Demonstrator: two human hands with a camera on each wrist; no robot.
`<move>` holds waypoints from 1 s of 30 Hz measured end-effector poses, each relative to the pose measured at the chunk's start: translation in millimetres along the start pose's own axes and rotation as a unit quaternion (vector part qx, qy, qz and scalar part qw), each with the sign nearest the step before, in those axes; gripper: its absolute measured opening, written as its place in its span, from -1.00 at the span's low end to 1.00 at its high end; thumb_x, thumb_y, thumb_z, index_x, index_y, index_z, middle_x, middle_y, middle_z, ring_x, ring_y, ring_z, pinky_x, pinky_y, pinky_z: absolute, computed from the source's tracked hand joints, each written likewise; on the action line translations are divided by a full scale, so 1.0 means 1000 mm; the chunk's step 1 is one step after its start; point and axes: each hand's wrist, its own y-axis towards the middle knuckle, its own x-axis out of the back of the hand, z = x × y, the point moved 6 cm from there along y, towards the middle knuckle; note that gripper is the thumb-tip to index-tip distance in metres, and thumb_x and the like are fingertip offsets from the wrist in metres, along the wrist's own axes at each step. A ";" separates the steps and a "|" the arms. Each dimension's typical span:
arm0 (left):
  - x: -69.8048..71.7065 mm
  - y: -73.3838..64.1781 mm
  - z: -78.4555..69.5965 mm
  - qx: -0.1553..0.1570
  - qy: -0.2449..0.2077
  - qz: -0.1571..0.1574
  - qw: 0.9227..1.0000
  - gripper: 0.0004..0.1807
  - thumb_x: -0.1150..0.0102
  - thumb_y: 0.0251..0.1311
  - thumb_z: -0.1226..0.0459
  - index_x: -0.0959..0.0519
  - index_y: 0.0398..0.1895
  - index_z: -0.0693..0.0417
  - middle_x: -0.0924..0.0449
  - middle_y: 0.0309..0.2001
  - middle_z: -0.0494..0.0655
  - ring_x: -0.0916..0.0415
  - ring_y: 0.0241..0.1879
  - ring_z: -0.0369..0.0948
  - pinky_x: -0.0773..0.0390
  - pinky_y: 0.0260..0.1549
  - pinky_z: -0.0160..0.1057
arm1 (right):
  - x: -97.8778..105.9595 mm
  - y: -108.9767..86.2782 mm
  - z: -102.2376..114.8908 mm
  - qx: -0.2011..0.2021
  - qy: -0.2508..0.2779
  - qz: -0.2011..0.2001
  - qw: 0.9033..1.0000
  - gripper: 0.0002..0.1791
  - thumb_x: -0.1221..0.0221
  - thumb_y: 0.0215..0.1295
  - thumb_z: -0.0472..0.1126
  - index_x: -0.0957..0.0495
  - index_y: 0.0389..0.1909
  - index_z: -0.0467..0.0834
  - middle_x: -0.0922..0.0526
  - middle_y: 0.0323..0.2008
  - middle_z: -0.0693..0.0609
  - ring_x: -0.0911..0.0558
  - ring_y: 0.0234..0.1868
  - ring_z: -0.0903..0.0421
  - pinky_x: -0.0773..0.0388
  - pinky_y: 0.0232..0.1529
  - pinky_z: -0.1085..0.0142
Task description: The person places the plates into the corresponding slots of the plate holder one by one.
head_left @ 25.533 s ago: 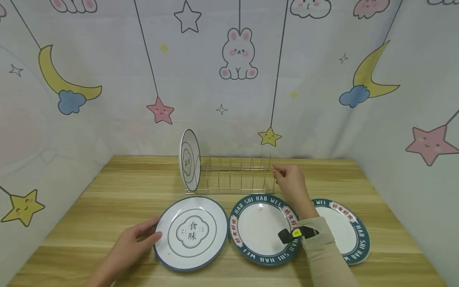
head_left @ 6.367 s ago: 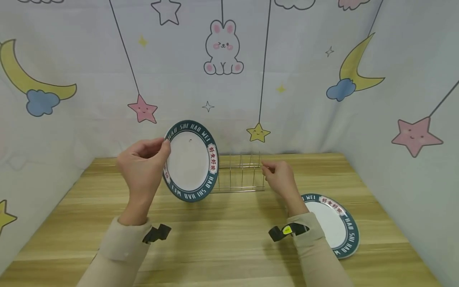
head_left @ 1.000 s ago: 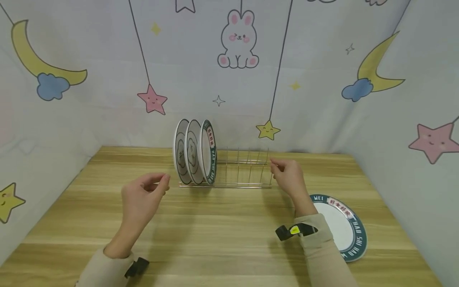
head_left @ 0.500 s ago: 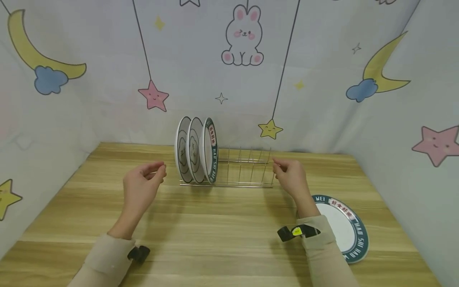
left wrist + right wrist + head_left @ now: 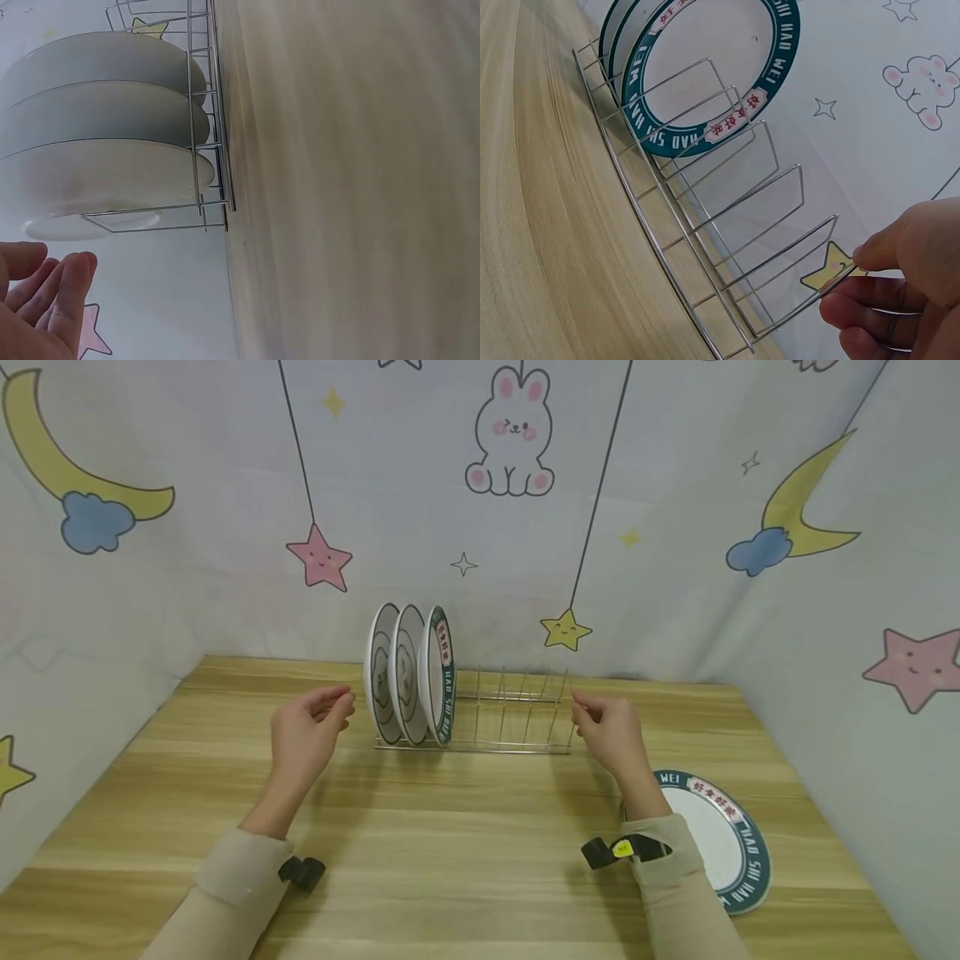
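Hovering just left of the wire rack (image 5: 510, 751): left hand (image 5: 311, 727), fingers loosely bent, holding nothing. Three plates (image 5: 408, 681) stand on edge in rack's left end, printed faces rightward. Rack's long axis runs left–right. Right hand (image 5: 611, 731) pinches its right end. Fourth plate (image 5: 712, 835) lies face-up, near right.

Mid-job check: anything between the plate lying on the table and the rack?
Yes: the right sleeve covers the left part of that plate in the head view, and the right hand pinches the rack's near end. I see nothing else between them.
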 end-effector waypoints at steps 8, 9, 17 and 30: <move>-0.007 0.008 0.004 0.027 -0.016 0.024 0.999 -0.69 -0.19 0.37 0.26 -0.62 0.04 0.33 -0.68 -0.08 0.20 -0.68 -0.13 0.01 -0.65 -0.31 -0.43 | 0.000 -0.001 0.002 0.011 -0.003 -0.005 1.000 -0.68 -0.14 0.43 -0.27 -0.60 0.16 -0.20 -0.74 -0.22 -0.14 -0.70 -0.35 0.00 -0.62 -0.46 0.32; -0.007 0.009 0.005 0.028 -0.017 0.026 0.999 -0.69 -0.19 0.37 0.27 -0.63 0.03 0.32 -0.68 -0.08 0.20 -0.68 -0.14 0.00 -0.65 -0.31 -0.44 | 0.000 -0.001 0.002 0.011 -0.004 -0.006 1.000 -0.68 -0.14 0.43 -0.28 -0.60 0.15 -0.20 -0.74 -0.21 -0.14 -0.71 -0.34 -0.01 -0.63 -0.45 0.32; -0.015 0.017 0.010 0.033 -0.030 0.040 0.998 -0.73 -0.18 0.36 0.33 -0.63 0.02 0.34 -0.68 -0.09 0.22 -0.68 -0.16 0.00 -0.66 -0.31 -0.42 | 0.000 -0.002 0.001 0.003 -0.009 -0.003 1.000 -0.67 -0.13 0.44 -0.28 -0.59 0.16 -0.21 -0.72 -0.15 -0.17 -0.72 -0.28 -0.06 -0.64 -0.41 0.35; -0.024 0.025 0.015 0.062 -0.061 0.057 0.995 -0.76 -0.17 0.33 0.41 -0.62 -0.02 0.41 -0.67 -0.11 0.30 -0.68 -0.32 -0.19 -0.68 -0.29 -0.35 | -0.002 -0.001 0.001 0.017 -0.020 -0.003 1.000 -0.68 -0.12 0.45 -0.29 -0.59 0.15 -0.25 -0.72 -0.18 -0.21 -0.73 -0.29 -0.09 -0.65 -0.43 0.37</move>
